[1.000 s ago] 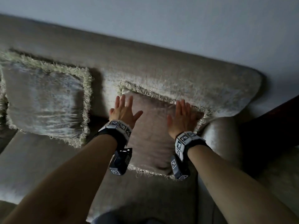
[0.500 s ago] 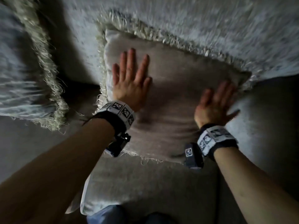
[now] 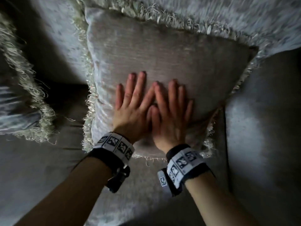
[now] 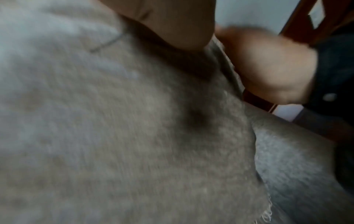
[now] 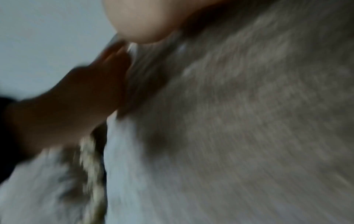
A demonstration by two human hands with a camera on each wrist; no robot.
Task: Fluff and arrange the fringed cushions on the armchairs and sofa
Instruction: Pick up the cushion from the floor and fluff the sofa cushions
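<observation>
A beige fringed cushion (image 3: 162, 51) leans against the sofa back (image 3: 244, 18) at the sofa's right end. My left hand (image 3: 133, 103) and right hand (image 3: 171, 108) lie flat side by side on the lower middle of its face, fingers straight and pressing into the fabric. The inner fingers of the two hands touch. In both wrist views the cushion fabric (image 4: 114, 121) (image 5: 239, 121) fills the blurred picture. The left wrist view catches the right hand (image 4: 268, 65) beside it, and the right wrist view catches the left hand (image 5: 67, 109).
A second fringed cushion (image 3: 19, 98) stands to the left on the same sofa, a dark gap between the two. The padded armrest (image 3: 263, 119) rises just right of the pressed cushion. The seat (image 3: 40, 176) spreads below my wrists. A dark wooden frame (image 4: 306, 18) shows beyond the sofa.
Both hands slid from the cushion's outer sides to its middle and now touch each other. The head view has moved closer, and the cushion looks larger.
</observation>
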